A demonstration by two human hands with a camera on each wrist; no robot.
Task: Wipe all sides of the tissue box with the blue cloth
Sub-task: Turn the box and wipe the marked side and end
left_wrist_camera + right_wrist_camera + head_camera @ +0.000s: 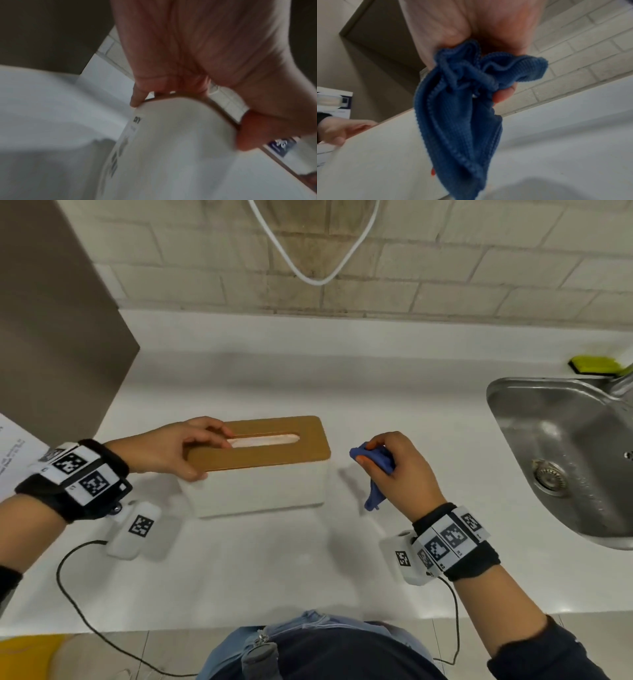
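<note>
A white tissue box (263, 487) with a brown lid stands upright on the white counter (274, 570). My left hand (191, 446) grips its left end, fingers over the lid edge and thumb on the near side. The left wrist view shows the box end (180, 135) under my left hand (197, 67). To the right of the box, clear of it, my right hand (394, 463) holds the bunched blue cloth (375, 470), its tail hanging down. The right wrist view shows the blue cloth (462, 115) dangling from my right hand (479, 33) beside the box (376, 162).
A steel sink (565, 453) is set into the counter at the right, with a yellow-green sponge (596, 365) behind it. A brown panel (51, 337) stands at the left. A brick wall (342, 261) backs the counter, with a white cable (308, 275) hanging.
</note>
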